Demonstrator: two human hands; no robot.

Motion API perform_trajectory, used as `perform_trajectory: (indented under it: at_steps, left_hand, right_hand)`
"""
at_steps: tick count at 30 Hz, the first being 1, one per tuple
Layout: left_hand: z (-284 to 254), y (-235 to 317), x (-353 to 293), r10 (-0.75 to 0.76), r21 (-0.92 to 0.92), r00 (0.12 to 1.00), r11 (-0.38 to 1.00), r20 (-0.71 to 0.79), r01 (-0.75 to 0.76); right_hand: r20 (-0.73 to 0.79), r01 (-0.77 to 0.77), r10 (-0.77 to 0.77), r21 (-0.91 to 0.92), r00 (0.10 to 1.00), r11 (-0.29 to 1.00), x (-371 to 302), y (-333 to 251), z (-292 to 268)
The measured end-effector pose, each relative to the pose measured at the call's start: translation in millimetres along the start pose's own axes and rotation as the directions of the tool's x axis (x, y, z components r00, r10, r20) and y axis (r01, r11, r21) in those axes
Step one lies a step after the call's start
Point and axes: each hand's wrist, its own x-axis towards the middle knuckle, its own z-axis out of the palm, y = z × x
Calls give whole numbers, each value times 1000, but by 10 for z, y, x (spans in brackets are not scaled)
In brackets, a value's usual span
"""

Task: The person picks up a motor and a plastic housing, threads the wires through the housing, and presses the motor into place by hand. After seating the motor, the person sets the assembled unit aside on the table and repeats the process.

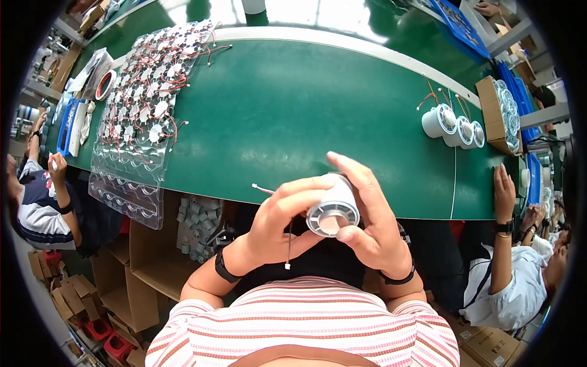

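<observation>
White ribbed cylindrical plastic housing (333, 211) with a thin trailing wire (287, 241) is grasped by both the left hand (278, 223) and right hand (373, 226), above the green conveyor table's (293, 116) near edge.

A person seen from above wears a short-sleeved shirt with thin red and white horizontal stripes (306, 324), its sleeves ending above the elbows, well back from the fingers. Both forearms are bare. A black band circles each wrist, just behind the fingers: one on the left hand (278, 223) and one on the right hand (373, 226). No gloves or rings show on either hand.
</observation>
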Motion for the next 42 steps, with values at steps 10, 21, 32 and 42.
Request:
perform_trajectory:
  at_steps: [10,21,32,42]
  left_hand:
    - [-80,-83,199,-297,66,942,955,158,290]
    - [-189,-95,248,-316,215,945,920,-85,327]
    - [-339,-147,173,-141,335,989,935,42,119]
    - [-415,-99,236,-250,315,958,929,143,195]
  right_hand:
    - [100,219,-205,-655,974,723,91,78,-35]
    - [-126,-49,-182,-924,975,380,297,155,-452]
    - [-324,-289,-245,-943,914,167,290,509,-1375]
    - [-165,-138,-289,-984,943,112,977,41,-1157]
